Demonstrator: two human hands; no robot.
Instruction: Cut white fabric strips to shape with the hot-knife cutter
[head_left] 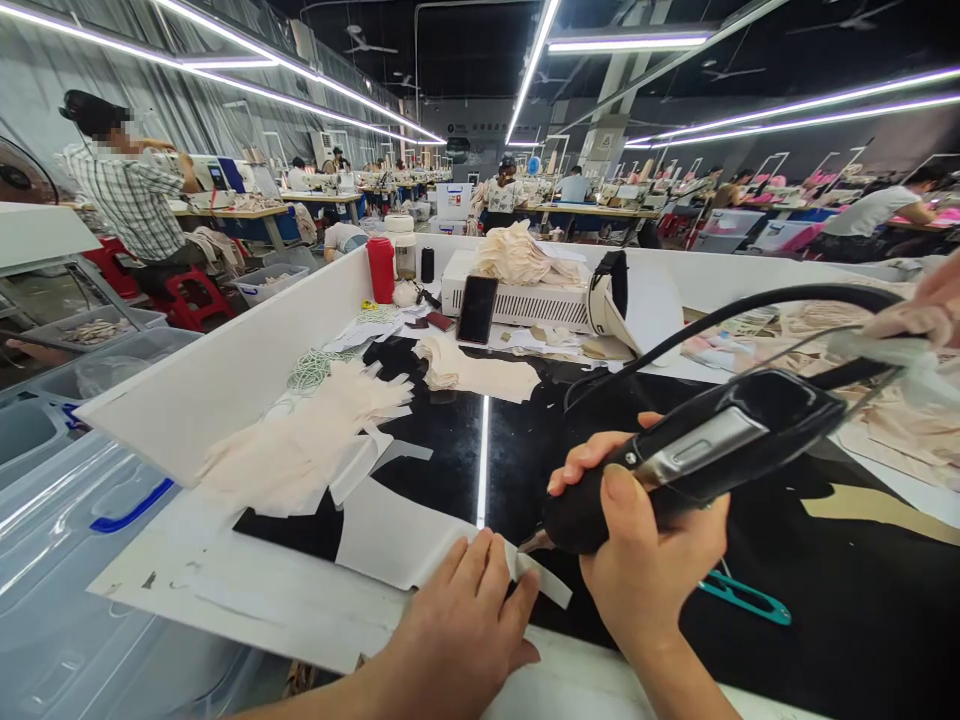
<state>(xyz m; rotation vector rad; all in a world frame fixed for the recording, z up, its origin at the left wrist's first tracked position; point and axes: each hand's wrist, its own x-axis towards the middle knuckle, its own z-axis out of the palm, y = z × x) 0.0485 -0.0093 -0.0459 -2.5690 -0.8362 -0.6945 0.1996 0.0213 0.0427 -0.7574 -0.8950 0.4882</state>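
Observation:
My right hand (pixel 645 550) is wrapped round a black corded hand tool (pixel 675 470) with a silver panel and a narrow pointed metal tip; its exact kind I cannot make out. The tip meets a thin white sheet piece (pixel 405 535) near its narrow right end. On that same piece, just left of the tip, my left hand (pixel 465 610) lies with its fingers stretched out, pressing it against the black work surface (pixel 592 400). A teal slim-handled tool (pixel 746 598) lies right of my right hand, partly hidden by it.
A pile of cream pieces (pixel 300 440) lies left, a smaller stack (pixel 480 370) behind. A phone (pixel 477 308) leans on a white vented box (pixel 517 290). The tool's black cable (pixel 750 300) arches right, near another person's hand (pixel 919 315). A white side wall (pixel 225 370) borders the table.

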